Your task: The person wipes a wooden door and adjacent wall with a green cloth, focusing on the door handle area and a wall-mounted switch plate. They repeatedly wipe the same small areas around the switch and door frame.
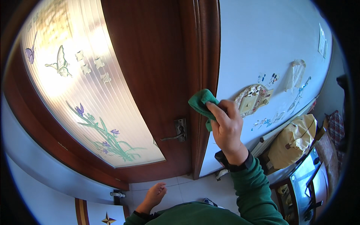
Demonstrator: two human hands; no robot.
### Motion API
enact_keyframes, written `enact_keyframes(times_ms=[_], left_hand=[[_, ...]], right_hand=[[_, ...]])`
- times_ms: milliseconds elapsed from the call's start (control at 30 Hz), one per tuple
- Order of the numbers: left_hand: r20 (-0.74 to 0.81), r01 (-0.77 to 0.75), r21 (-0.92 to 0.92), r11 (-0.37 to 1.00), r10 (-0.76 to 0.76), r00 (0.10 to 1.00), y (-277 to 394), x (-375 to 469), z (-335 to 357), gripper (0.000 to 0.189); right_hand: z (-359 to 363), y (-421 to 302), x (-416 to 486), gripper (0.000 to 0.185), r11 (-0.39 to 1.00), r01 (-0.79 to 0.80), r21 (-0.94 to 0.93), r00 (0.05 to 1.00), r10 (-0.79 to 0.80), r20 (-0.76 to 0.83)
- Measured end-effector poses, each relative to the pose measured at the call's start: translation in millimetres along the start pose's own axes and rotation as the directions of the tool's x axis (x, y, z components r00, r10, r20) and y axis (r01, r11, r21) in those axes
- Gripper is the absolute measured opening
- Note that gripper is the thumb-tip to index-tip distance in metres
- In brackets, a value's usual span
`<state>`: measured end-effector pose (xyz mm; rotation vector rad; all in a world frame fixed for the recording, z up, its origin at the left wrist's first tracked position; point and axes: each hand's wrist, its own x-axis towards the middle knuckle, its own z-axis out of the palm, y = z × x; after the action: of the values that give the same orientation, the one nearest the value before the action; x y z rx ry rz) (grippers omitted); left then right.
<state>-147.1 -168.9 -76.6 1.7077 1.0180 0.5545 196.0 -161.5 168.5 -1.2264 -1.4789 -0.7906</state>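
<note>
Folded in my right hand (229,123) is a green cloth (204,101), held up in front of the brown wooden door frame (206,50). It overlaps the frame in view; whether it touches the wood is hard to tell. To its left is a closed brown door (149,50) with a metal lever handle (180,132) and a ribbed glass panel (126,118) painted with flowers and butterflies. My left hand (154,195) hangs low near my body, fingers loosely curled, with nothing visible in it.
Right of the frame, wall switches (249,104) with a decorative surround sit on the white wall (253,42) among stickers. A cream bag (294,140) and a glass-topped cabinet (305,171) stand at the right. White pipes (222,174) come up near the tiled floor (191,191).
</note>
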Motion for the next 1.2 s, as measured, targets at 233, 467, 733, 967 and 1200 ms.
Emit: enact_keyframes(times_ms=[233, 467, 733, 967, 1200], left_hand=[[-0.021, 0.088, -0.006, 0.996, -0.088, 0.996, 4.1, -3.5, -4.0, 0.03], [-0.006, 0.028, 0.055, 0.998, -0.028, 1.0, 1.4, -7.6, -9.6, 0.029], [-0.04, 0.109, -0.099, 0.989, -0.114, 0.993, -1.1, -14.0, -9.0, 0.031], [-0.005, 0.097, -0.064, 0.993, -0.098, 0.995, 0.3, -9.6, -8.7, 0.029], [-0.012, 0.019, -0.358, 0.933, -0.025, 1.0, 49.3, 9.4, -28.7, 0.027]], right_hand=[[37.7, 14.3, -77.6, 0.032, 0.991, 0.059, -0.122, 0.978, -0.032, 0.208], [53.3, 29.8, -194.3, 0.029, 0.996, 0.023, -0.084, 0.821, 0.029, 0.571], [52.3, -11.6, -166.9, 0.038, -0.499, -0.797, 0.34, 0.235, 0.262, 0.936], [26.7, -34.9, -100.1, 0.035, -0.664, -0.615, 0.424, 0.384, 0.217, 0.897], [31.3, -57.3, -124.5, 0.028, -0.739, -0.606, 0.293, 0.193, 0.221, 0.956]])
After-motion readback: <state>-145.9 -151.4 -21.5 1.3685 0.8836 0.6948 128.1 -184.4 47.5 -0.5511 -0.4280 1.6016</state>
